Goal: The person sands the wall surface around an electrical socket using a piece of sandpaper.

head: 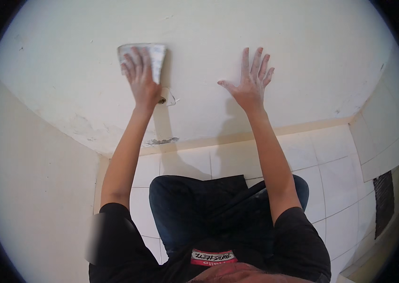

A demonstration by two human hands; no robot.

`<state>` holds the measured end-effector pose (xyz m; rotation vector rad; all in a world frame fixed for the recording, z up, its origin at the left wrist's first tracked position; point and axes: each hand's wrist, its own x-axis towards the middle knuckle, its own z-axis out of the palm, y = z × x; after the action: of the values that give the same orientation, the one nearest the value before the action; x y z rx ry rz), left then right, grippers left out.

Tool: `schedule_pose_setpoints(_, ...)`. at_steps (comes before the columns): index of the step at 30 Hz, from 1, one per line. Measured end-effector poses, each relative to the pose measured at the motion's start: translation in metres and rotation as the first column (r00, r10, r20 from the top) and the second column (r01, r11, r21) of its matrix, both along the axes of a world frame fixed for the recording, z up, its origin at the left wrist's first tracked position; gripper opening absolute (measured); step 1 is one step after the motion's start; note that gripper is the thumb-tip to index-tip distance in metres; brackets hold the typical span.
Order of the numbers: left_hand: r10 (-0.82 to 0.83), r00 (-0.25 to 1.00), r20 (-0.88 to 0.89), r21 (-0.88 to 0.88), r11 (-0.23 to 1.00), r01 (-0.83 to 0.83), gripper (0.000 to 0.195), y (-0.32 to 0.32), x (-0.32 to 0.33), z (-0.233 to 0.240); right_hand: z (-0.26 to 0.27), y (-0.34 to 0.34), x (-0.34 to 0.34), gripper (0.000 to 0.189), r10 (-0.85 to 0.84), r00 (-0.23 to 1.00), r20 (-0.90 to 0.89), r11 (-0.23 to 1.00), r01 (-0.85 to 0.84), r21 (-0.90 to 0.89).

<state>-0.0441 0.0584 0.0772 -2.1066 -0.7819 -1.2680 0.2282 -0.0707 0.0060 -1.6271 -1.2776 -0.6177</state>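
Note:
A whitish sheet, perhaps sandpaper with its printed back showing, (158,58) lies against the pale painted wall (199,46) at the upper left. My left hand (141,76) presses on it, fingers pointing up the wall and slightly blurred; the sheet's working face is hidden. Over to the right, my right hand (250,79) rests with fingers spread against the same wall, holding nothing. White dust coats its fingers. Just below my left hand is a wall socket or box (167,96) with a dark hole, partly covered by the wrist.
Flaking, dark-stained plaster (162,141) shows low on the wall above a cream skirting (199,143). White floor tiles (337,180) lie below, around my bent knees. A side wall (44,155) meets the corner at left. A dark ribbed mat or panel (384,203) is at the right.

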Motion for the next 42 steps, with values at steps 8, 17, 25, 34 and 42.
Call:
schedule_pose_setpoints(8,-0.109,0.940,-0.322,-0.013,0.994,0.111,0.069,-0.036,0.075,-0.022,-0.001,0.002,0.001,0.122,0.006,1.000,-0.010,1.000,-0.006,-0.006)
schedule_pose_setpoints(17,-0.006,0.887,-0.461,0.106,0.992,0.062,0.063,-0.033,0.061,-0.013,-0.006,0.004,0.004,0.120,-0.009,1.000,0.006,1.000,0.009,0.020)
schedule_pose_setpoints(25,0.064,0.980,-0.189,0.150,0.988,-0.035,0.060,-0.009,0.000,0.030,-0.001,0.001,0.000,0.123,0.008,1.000,-0.002,1.000,-0.008,-0.002)
schedule_pose_setpoints(34,0.064,0.997,0.052,0.054,0.996,-0.067,0.087,0.005,-0.032,0.073,0.002,-0.001,-0.002,0.123,0.025,0.999,-0.023,1.000,-0.025,-0.016)
schedule_pose_setpoints(42,-0.036,0.990,0.137,0.110,0.994,0.021,0.092,0.001,0.018,0.087,0.002,-0.001,-0.002,0.123,0.021,1.000,-0.007,1.000,-0.022,-0.014)
